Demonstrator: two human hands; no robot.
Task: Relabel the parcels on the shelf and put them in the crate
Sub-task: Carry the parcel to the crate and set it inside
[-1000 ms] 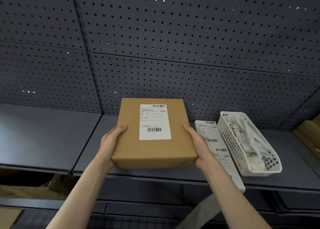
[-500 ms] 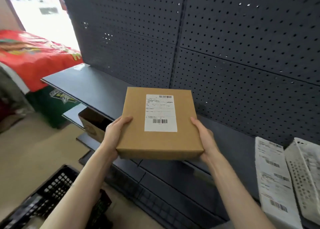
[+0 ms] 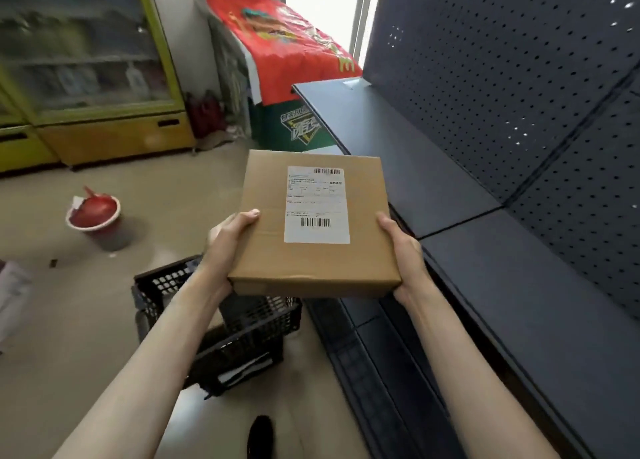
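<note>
A flat brown cardboard parcel (image 3: 266,216) with a white shipping label (image 3: 317,205) on top is held level in the air. My left hand (image 3: 230,231) grips its left edge, thumb on top. My right hand (image 3: 401,250) grips its right edge. Below the parcel, on the floor, stands a black plastic crate (image 3: 242,334) with something white inside; my left forearm and the parcel hide part of it. The dark shelf (image 3: 485,250) runs along the right.
A dark pegboard wall (image 3: 519,77) backs the shelf. A red bucket (image 3: 95,212) sits on the floor at the left. A yellow-green glass-door cabinet (image 3: 86,77) and a chest under a red cloth (image 3: 277,42) stand behind. A dark shoe (image 3: 261,434) shows at the bottom.
I have turned left, away from the shelf, carrying the parcel in both hands. The label sheet and white basket have left the view; the crate and floor are now below the parcel.
</note>
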